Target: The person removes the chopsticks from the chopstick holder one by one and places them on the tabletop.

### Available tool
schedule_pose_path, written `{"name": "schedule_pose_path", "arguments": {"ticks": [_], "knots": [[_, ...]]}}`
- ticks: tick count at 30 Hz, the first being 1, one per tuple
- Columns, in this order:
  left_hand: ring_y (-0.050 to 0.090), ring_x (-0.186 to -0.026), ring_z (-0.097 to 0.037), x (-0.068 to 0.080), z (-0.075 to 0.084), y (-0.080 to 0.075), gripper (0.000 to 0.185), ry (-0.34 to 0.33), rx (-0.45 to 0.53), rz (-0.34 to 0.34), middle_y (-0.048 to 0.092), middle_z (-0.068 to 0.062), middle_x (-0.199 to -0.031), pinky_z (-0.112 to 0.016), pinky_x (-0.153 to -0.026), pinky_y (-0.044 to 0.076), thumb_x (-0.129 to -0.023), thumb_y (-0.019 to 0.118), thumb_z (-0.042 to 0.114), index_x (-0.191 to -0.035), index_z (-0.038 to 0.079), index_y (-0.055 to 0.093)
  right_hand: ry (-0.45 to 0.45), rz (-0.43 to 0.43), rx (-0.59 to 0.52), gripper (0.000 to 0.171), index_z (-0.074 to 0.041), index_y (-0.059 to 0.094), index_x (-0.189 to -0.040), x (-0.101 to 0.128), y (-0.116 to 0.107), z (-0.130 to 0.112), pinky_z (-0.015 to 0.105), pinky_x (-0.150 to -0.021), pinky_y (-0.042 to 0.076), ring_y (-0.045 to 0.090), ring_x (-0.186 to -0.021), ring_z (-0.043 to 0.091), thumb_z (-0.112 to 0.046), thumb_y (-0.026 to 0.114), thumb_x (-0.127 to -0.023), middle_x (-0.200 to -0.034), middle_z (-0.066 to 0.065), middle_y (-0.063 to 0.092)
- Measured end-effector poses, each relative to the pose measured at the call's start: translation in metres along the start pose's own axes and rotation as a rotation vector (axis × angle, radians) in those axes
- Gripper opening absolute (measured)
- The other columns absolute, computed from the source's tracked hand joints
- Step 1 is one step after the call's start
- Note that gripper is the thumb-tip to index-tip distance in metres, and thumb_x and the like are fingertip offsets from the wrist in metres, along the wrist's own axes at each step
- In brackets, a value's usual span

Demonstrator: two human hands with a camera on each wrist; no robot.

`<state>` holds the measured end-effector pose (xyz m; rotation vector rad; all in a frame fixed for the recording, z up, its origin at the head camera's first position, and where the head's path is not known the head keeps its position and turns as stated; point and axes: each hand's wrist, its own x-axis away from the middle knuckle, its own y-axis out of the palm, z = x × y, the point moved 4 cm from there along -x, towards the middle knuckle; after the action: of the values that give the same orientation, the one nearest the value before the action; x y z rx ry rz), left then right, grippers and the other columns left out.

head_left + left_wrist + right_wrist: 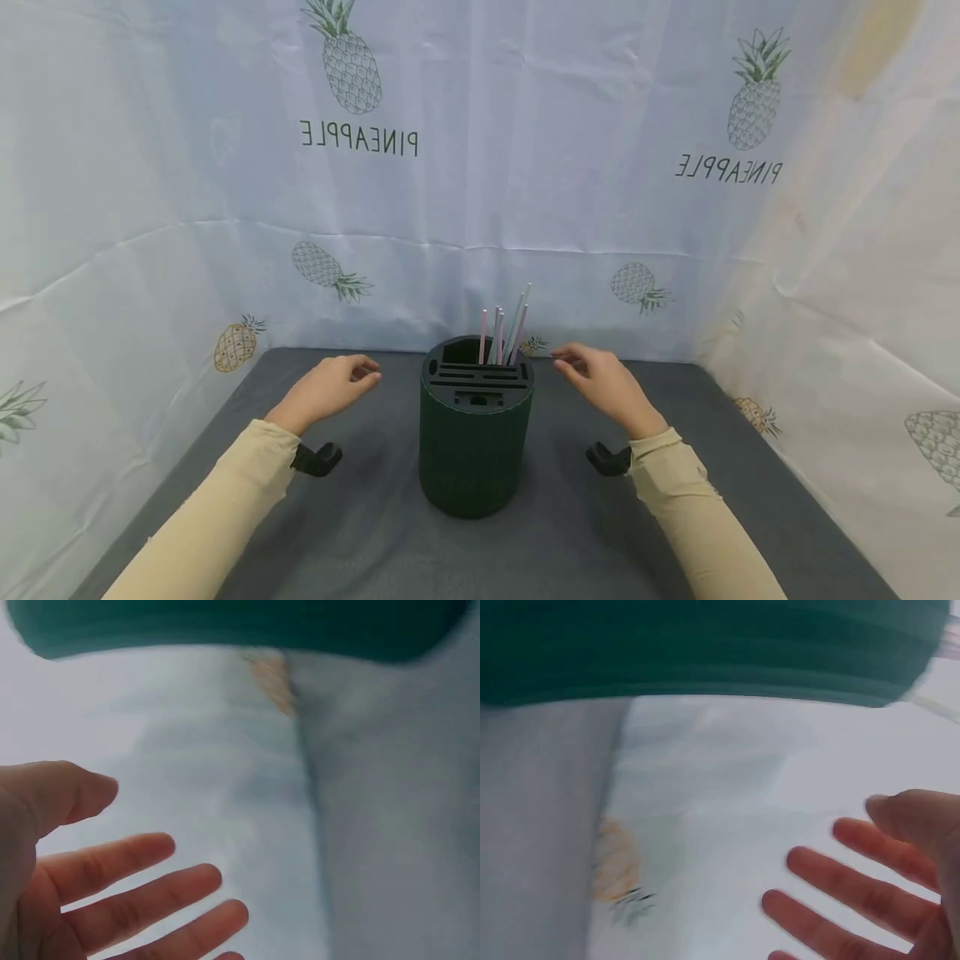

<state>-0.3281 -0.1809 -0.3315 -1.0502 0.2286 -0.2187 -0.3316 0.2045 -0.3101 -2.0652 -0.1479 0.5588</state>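
On a grey worktop [360, 533] hung round with pale pineapple-print cloth [525, 167], a dark green cylindrical holder [476, 450] is seen standing upright near the middle, its slotted black top facing up. Several thin pink and pale sticks [504, 329] are lodged in the rear slots, leaning slightly to the right above the rim.

The left hand [330, 388] is held just to the left of the holder, at the height of its rim, with fingers loosely bent and nothing gripped; a gap is visible between fingertips and holder. The right hand [603, 385] is held in the same way on the other side, fingers relaxed and pointing toward the sticks, clear of both sticks and holder. Both arms are covered by beige sleeves [217, 517], and a small black mount [318, 459] is seen under each wrist.

From the left wrist, the fingers [142, 900] are shown spread and straight against the cloth, with the green holder blurred along the upper edge. From the right wrist, the fingers [855, 885] are likewise shown extended and empty, the holder a blurred green band [705, 652] across the top.
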Motion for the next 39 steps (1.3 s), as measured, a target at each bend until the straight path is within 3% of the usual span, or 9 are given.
{"name": "schedule_pose_path", "arguments": {"ticks": [6, 12, 17, 21, 28, 39], "knots": [[0.060, -0.111, -0.032, -0.003, 0.037, -0.022, 0.041, 0.092, 0.188, 0.059, 0.059, -0.014, -0.129, -0.048, -0.085, 0.053, -0.101, 0.049, 0.038, -0.134, 0.014, 0.055, -0.070, 0.126, -0.272, 0.037, -0.017, 0.058, -0.131, -0.023, -0.025, -0.024, 0.049, -0.093, 0.052, 0.064, -0.109, 0.027, -0.035, 0.055, -0.099, -0.121, 0.009, 0.065], [0.057, -0.118, -0.032, -0.005, 0.065, -0.022, 0.045, 0.132, 0.545, 0.054, 0.051, -0.015, -0.136, -0.047, -0.095, 0.052, -0.097, 0.058, 0.035, -0.136, 0.013, 0.052, -0.130, 0.156, -0.556, 0.039, -0.013, 0.055, -0.133, -0.039, -0.028, -0.040, 0.041, -0.097, 0.052, 0.062, -0.113, 0.024, -0.025, 0.060, -0.097, -0.128, 0.012, 0.061], [0.049, -0.126, -0.036, -0.006, 0.071, -0.011, 0.046, 0.085, 0.797, 0.008, 0.045, -0.021, -0.139, -0.050, -0.104, 0.045, -0.095, 0.063, 0.025, -0.135, 0.005, 0.050, -0.153, 0.149, -0.754, 0.040, -0.003, 0.053, -0.131, -0.047, -0.024, -0.047, 0.031, -0.091, 0.055, 0.065, -0.107, 0.016, -0.014, 0.064, -0.094, -0.126, 0.019, 0.060], [0.047, -0.128, -0.032, -0.006, 0.068, 0.001, 0.048, 0.026, 0.942, -0.052, 0.043, -0.021, -0.141, -0.051, -0.109, 0.040, -0.094, 0.064, 0.022, -0.135, 0.002, 0.048, -0.150, 0.129, -0.842, 0.040, 0.000, 0.053, -0.129, -0.049, -0.019, -0.046, 0.030, -0.090, 0.056, 0.066, -0.104, 0.013, -0.009, 0.065, -0.092, -0.121, 0.013, 0.061], [0.053, -0.119, -0.025, -0.006, 0.066, 0.011, 0.046, -0.013, 0.998, -0.068, 0.045, -0.018, -0.138, -0.049, -0.111, 0.038, -0.093, 0.064, 0.014, -0.135, 0.001, 0.049, -0.128, 0.110, -0.908, 0.032, -0.001, 0.057, -0.122, -0.051, -0.009, -0.042, 0.033, -0.089, 0.056, 0.067, -0.099, 0.012, -0.006, 0.065, -0.092, -0.111, 0.000, 0.063], [0.052, -0.119, -0.025, -0.008, 0.066, 0.017, 0.046, -0.022, 0.994, -0.097, 0.044, -0.017, -0.138, -0.048, -0.112, 0.037, -0.094, 0.063, 0.012, -0.135, -0.001, 0.048, -0.070, 0.091, -0.937, 0.018, -0.011, 0.060, -0.108, -0.051, -0.003, -0.040, 0.031, -0.084, 0.058, 0.067, -0.094, 0.012, -0.001, 0.063, -0.092, -0.104, 0.002, 0.061]]}}
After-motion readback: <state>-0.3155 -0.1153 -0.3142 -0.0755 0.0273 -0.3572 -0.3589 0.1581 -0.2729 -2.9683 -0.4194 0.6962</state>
